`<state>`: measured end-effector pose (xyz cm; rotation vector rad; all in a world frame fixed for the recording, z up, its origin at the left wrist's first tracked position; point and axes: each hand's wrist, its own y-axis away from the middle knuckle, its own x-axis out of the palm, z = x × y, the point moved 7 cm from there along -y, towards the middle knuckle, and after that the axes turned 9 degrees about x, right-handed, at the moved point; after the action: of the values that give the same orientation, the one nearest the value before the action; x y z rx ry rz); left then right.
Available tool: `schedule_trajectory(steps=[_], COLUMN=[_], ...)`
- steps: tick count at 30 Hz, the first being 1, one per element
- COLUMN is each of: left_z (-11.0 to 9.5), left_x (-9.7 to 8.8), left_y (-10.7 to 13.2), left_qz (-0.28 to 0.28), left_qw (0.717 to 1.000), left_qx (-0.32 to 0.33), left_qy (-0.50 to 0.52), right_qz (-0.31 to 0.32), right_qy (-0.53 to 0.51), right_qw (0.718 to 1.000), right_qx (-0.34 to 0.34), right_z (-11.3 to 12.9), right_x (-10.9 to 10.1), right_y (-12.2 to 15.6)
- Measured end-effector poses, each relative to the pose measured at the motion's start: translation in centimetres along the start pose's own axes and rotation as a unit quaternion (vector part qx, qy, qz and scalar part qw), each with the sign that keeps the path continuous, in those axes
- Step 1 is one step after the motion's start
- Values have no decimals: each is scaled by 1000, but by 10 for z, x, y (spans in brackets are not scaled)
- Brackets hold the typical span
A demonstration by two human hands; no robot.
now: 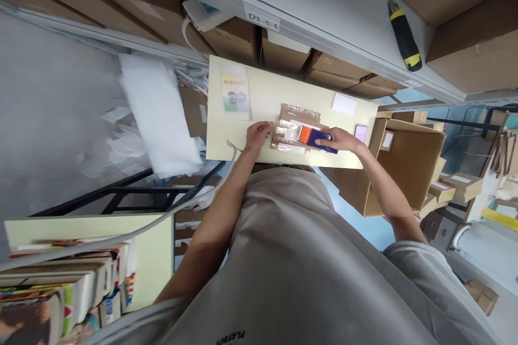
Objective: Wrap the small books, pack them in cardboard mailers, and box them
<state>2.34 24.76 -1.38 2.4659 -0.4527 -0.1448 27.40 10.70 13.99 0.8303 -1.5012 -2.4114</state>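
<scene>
A flat brown cardboard parcel [297,113] wrapped in clear shiny tape lies on the pale yellow tabletop [263,81] before me, with white labels on it. My right hand [334,139] is closed around a dark blue and orange handheld tool [311,136], whose exact kind I cannot tell. The tool's orange end is over the parcel's right half. Just off the parcel's left edge, my left hand [259,133] has its fingers drawn together in a pinch. Whatever may be between those fingertips is too small to make out.
A colourful printed leaflet [236,98], a white card [343,103] and a phone [360,132] lie on the table. A large open carton [408,167] stands at right. Above runs a grey shelf [315,5] bearing a black-and-yellow cutter [405,35]. Books [81,285] are stacked lower left.
</scene>
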Motion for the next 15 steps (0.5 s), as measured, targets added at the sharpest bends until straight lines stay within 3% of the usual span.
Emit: schedule_trajectory(steps=[3,5,8,10,15], left_z=[7,7,-7,-16,-20], left_x=[7,3,-5,-2,7], left_y=[1,2,6,11,17], left_qz=[19,1,-29,-12,-6], left_qw=[1000,999,991,981,965], left_qx=[-5,5,82,133,153], left_qy=[-11,-43,-105,-138,-212], right_qz=[-2,-10,-9,-1,14], right_qy=[6,17,20,25,69], right_qw=[1000,1000,1000,1000,998], right_qx=[-8,-9,-8,-10,0], right_z=[0,-1,-2,-2,0], right_x=[2,3,4,5,7], right_y=[-2,-4,-6,-6,-6])
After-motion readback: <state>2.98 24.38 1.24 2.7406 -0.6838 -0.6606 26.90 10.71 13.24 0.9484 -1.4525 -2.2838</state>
